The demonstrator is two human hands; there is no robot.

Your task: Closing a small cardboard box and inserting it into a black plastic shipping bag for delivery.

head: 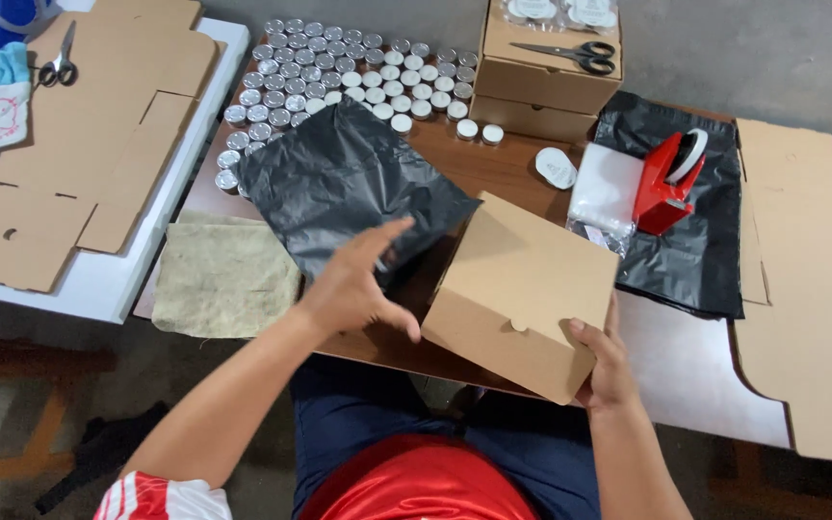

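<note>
Two hands: right hand [601, 371] grips closed brown box [522, 294] (tilted), left hand [358, 279] on black bag [339, 183].

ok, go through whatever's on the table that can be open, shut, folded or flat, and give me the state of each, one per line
Brown cardboard box in hand: closed, tilted, right hand gripping its corner.
Black plastic bag: crumpled, left hand on its edge.
Stacked brown cardboard boxes: closed.
Black-handled scissors on boxes: slightly open.
Flat cardboard blanks: unfolded.
Small round silver tins: lidded, in rows.
Red tape dispenser: upright.
</note>
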